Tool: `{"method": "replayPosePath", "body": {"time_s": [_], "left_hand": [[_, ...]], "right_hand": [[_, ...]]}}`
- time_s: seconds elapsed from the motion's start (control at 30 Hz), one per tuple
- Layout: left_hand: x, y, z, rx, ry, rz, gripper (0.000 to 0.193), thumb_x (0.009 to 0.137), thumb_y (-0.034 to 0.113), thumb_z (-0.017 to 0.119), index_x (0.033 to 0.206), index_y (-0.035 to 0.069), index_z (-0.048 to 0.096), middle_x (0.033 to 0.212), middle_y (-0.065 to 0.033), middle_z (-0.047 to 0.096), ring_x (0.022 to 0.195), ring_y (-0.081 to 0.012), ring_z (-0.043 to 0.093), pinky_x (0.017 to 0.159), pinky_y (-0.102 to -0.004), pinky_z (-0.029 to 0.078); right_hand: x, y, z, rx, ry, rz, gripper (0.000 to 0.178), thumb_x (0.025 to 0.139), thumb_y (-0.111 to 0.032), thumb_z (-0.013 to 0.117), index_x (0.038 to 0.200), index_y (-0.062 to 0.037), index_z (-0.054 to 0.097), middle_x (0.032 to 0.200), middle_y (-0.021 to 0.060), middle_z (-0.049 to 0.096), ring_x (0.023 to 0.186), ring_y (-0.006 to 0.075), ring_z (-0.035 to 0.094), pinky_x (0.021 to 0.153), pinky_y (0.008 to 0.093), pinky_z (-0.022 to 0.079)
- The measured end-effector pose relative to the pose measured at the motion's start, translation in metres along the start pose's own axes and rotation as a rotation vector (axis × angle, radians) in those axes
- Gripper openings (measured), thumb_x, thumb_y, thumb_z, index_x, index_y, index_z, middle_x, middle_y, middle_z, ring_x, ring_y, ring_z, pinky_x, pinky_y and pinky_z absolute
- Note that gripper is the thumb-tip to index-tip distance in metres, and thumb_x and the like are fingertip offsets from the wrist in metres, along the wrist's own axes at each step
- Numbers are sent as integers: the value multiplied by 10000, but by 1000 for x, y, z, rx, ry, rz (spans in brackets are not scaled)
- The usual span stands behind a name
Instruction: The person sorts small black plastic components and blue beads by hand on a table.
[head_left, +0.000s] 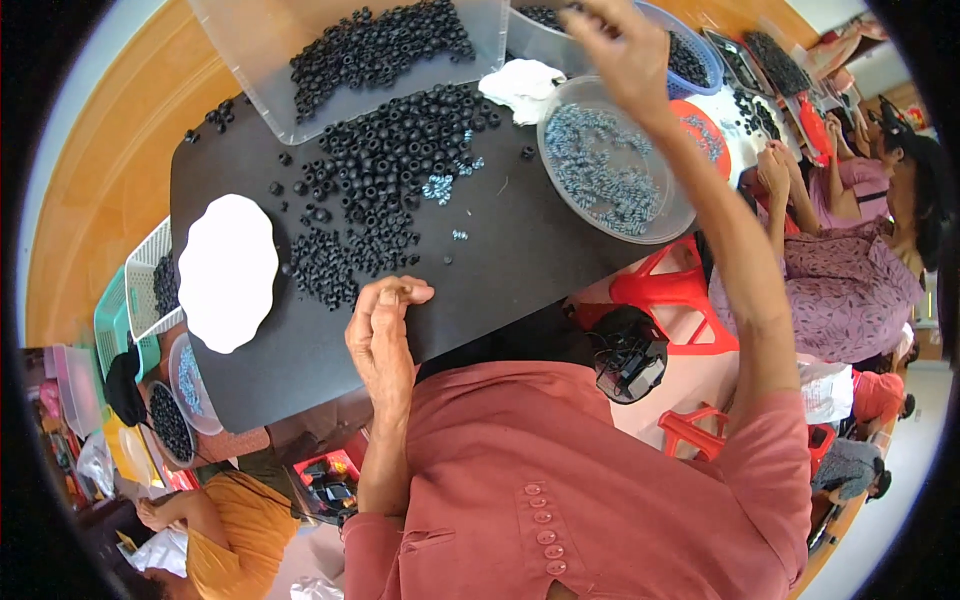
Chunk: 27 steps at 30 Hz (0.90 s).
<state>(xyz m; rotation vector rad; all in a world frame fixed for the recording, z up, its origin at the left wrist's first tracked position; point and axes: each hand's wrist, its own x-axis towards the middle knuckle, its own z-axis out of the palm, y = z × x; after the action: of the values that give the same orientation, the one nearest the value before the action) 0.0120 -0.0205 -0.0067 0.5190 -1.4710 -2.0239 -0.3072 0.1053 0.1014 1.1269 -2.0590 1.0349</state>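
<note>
My left hand (385, 325) is closed at the near edge of the dark table (500, 260), thumb and fingers pressed together. Whatever they hold, if anything, is hidden. Beyond it spreads a heap of black ring-shaped parts (385, 145), with smaller black parts (335, 262) at its near end. A few small bluish coil-like pieces (437, 189) lie beside the heap. My right hand (625, 60) is raised at the far right, over a pale tub (545, 42) with black parts inside. Motion smears its fingertips. Below that forearm stands a round clear bowl (680, 215) of bluish coil-like pieces.
A clear bin (270, 90) of black parts stands at the far edge. A white scalloped plate (228, 273) lies at left; a crumpled white cloth (522, 88) sits near the tub. A blue basket (712, 60) stands at far right. Red stools (680, 300) and other people surround the table.
</note>
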Motion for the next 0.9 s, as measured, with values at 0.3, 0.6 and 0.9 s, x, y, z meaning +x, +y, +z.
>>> {"method": "replayPosePath", "body": {"time_s": [0.3, 0.6, 0.9], "left_hand": [[1, -1, -6, -189, 4, 19, 282, 967, 233, 490, 961, -32, 585, 849, -139, 635, 928, -256, 585, 902, -400, 448], [2, -2, 0, -128, -47, 17, 249, 973, 192, 476, 961, -31, 587, 868, -127, 642, 918, -231, 594, 899, -366, 452], [12, 11, 23, 359, -72, 85, 175, 860, -29, 558, 1028, -10, 605, 878, -69, 654, 777, -95, 571, 693, -244, 454]], "right_hand": [[-45, -51, 34, 214, -242, -69, 207, 785, -104, 682, 985, -52, 675, 838, 94, 668, 694, 169, 637, 631, 289, 508], [-135, -105, 43, 264, -589, 11, 212, 746, -32, 670, 956, -33, 639, 882, 83, 606, 773, 233, 605, 688, 344, 475], [-134, -109, 35, 644, -534, 383, 252, 755, 19, 643, 1004, -23, 648, 788, 30, 620, 649, 97, 586, 589, 247, 469]]}}
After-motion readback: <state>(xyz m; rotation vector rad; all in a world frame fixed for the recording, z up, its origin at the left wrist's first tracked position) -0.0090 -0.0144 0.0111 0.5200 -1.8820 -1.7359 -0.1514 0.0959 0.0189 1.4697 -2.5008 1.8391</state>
